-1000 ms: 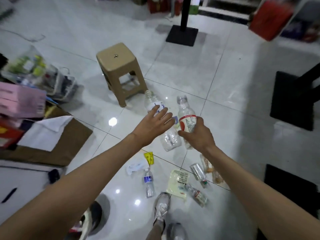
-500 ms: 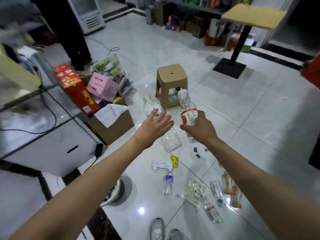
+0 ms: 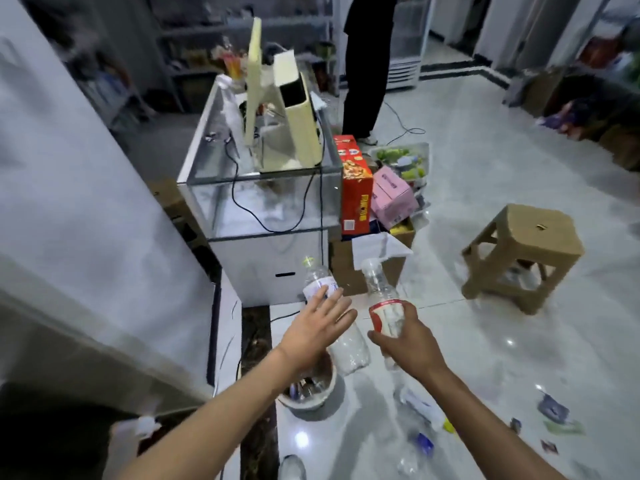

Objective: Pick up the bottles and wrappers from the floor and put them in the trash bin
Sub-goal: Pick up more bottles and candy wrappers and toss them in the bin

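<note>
Fingers: our left hand lies over the larger clear bottle with fingers nearly straight and spread across its label; we cannot tell how the thumb sits beneath. Our right hand wraps curled fingers and thumb round the red-labelled bottle.

Larger clear bottle: its long axis runs on a slant, cap up and away to the left, base down and toward us. It is held off the floor, beside and slightly beyond the trash bin.

Red-labelled bottle: close to upright, leaning slightly, clear neck pointing up and away, base hidden behind our right hand. It hangs just right of the other bottle.

Labels: a white band with blue marks on the larger bottle, a red and white band on the other; we cannot read any writing on either.

Trash bin: a round pale bin on the tiled floor, partly under our left forearm, with clear bottles showing inside.

Litter: blurred bottles and wrappers lie on the tiles at lower right.

Surroundings: a tan plastic stool stands at right; a glass counter and a red carton stand beyond the bottles.
</note>
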`<action>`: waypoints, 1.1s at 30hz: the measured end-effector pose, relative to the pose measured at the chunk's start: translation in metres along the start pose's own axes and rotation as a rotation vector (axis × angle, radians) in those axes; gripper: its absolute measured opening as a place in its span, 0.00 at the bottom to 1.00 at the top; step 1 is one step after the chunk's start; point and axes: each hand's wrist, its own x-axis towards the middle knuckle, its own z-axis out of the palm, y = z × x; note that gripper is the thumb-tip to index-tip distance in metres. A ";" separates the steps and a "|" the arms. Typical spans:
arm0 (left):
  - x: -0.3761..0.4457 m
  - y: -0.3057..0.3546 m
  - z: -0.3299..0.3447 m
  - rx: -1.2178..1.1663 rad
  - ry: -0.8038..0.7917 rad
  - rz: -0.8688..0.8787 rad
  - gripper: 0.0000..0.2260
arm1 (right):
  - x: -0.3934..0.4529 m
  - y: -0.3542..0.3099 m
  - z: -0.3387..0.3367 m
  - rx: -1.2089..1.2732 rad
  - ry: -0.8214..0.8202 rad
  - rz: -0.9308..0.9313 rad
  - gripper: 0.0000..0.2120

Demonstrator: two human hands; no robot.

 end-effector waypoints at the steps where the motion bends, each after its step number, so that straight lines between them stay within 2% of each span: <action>1: -0.006 -0.013 0.016 -0.018 -0.018 -0.012 0.34 | 0.011 -0.009 0.019 0.009 -0.029 -0.008 0.34; 5: -0.019 -0.055 0.071 -0.074 -0.154 -0.060 0.38 | 0.049 -0.027 0.084 0.056 -0.122 -0.021 0.34; 9: -0.028 -0.081 0.136 -0.120 -0.194 -0.052 0.35 | 0.085 -0.029 0.135 0.022 -0.254 -0.021 0.34; 12: -0.033 -0.082 0.190 -0.177 -0.254 -0.017 0.36 | 0.110 -0.011 0.177 0.025 -0.302 0.004 0.30; 14: -0.033 -0.072 0.231 -0.199 -0.284 0.021 0.38 | 0.125 0.009 0.206 0.036 -0.338 0.017 0.28; 19: -0.015 -0.026 0.364 -0.223 -0.336 0.081 0.36 | 0.167 0.085 0.289 -0.023 -0.464 0.004 0.31; 21: -0.005 -0.006 0.412 -0.212 -0.333 0.044 0.33 | 0.182 0.122 0.320 -0.043 -0.500 -0.017 0.33; 24: 0.006 0.029 0.463 -0.278 -0.426 0.017 0.23 | 0.199 0.171 0.357 -0.068 -0.518 -0.020 0.31; 25: 0.011 0.043 0.484 -0.235 -0.426 0.004 0.24 | 0.202 0.188 0.368 -0.083 -0.517 -0.011 0.32; 27: 0.018 0.067 0.528 -0.157 -0.417 0.035 0.34 | 0.213 0.217 0.387 -0.113 -0.517 0.013 0.33; 29: 0.026 0.084 0.559 -0.232 -0.483 0.027 0.41 | 0.223 0.241 0.400 -0.132 -0.514 0.030 0.34; 31: 0.033 0.094 0.581 -0.360 -0.463 -0.086 0.41 | 0.232 0.256 0.408 -0.144 -0.513 0.024 0.34; 33: 0.035 0.098 0.590 -0.525 -0.446 -0.193 0.37 | 0.240 0.261 0.414 -0.166 -0.518 0.010 0.35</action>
